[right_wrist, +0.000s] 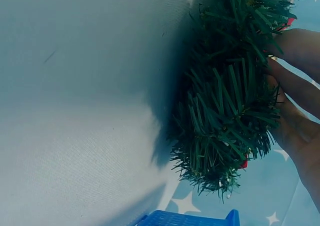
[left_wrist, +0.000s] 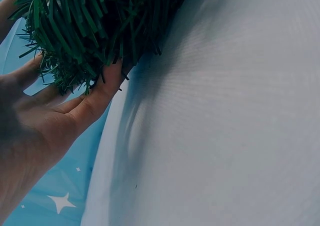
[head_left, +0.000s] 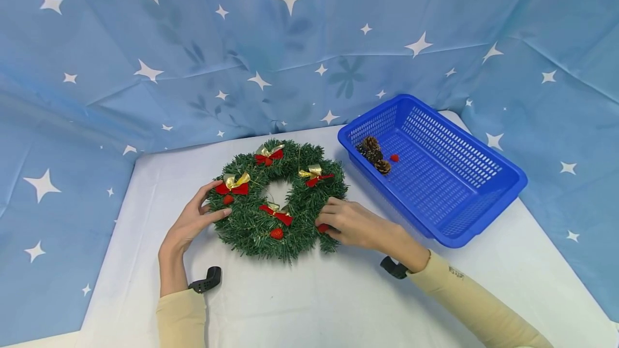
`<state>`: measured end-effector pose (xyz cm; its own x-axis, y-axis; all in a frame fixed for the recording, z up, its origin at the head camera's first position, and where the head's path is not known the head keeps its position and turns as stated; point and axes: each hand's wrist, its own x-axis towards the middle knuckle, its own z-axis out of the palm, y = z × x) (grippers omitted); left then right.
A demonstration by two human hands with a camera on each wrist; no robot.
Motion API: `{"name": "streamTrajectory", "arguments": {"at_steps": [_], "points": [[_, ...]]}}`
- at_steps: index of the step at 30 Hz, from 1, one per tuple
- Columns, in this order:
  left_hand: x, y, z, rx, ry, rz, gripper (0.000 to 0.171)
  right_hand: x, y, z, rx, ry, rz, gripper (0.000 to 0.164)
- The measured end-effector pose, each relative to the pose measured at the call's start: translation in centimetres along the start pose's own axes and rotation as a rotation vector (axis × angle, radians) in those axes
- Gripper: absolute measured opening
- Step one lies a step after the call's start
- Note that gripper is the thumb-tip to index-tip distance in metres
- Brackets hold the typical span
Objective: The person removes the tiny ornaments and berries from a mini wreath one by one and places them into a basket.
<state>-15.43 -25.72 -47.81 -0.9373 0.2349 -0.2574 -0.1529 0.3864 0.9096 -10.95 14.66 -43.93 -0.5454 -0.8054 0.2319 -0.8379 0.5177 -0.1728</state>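
A green Christmas wreath point(head_left: 251, 235) lies flat on the white table, dressed with several red-and-gold bows point(head_left: 275, 215) and small red strawberry-like ornaments point(head_left: 276, 233). My left hand point(head_left: 191, 220) holds its left edge, fingers under and behind the greenery and the thumb near a red ornament. In the left wrist view, the left fingers point(left_wrist: 97, 98) reach into the needles. On the lower right of the wreath, my right hand point(head_left: 353, 222) pinches a small red ornament point(head_left: 323, 227) against the greenery. The right wrist view shows the right fingers point(right_wrist: 295, 86) behind the needles; the ornament's tip there is mostly hidden.
A blue plastic basket point(head_left: 476, 232) stands at the right of the table. Inside, several pine cones point(head_left: 371, 149) and one loose red ornament point(head_left: 394, 158) lie at its left end. A blue star-patterned cloth point(head_left: 290, 58) hangs around the table.
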Motion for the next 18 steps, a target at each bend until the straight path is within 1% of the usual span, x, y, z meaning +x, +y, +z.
{"name": "streamTrajectory", "arguments": {"at_steps": [6, 10, 14, 18], "points": [[0.02, 0.08, 0.05, 0.002, 0.000, -0.005, 0.087, 0.01, 0.00, 0.05, 0.007, 0.022, 0.005, 0.023], [0.02, 0.08, 0.05, 0.000, 0.000, -0.006, 0.087, -0.03, -0.09, -0.12, 0.018, 0.043, 0.008, 0.029], [0.00, 0.07, 0.05, 0.000, 0.000, -0.005, 0.087, -0.02, -0.02, -0.19, 0.050, 0.067, 0.010, 0.034], [-0.05, 0.08, 0.07, 0.000, 0.000, -0.003, 0.087, 0.00, 0.12, -0.27, 0.090, 0.083, 0.008, 0.035]]}}
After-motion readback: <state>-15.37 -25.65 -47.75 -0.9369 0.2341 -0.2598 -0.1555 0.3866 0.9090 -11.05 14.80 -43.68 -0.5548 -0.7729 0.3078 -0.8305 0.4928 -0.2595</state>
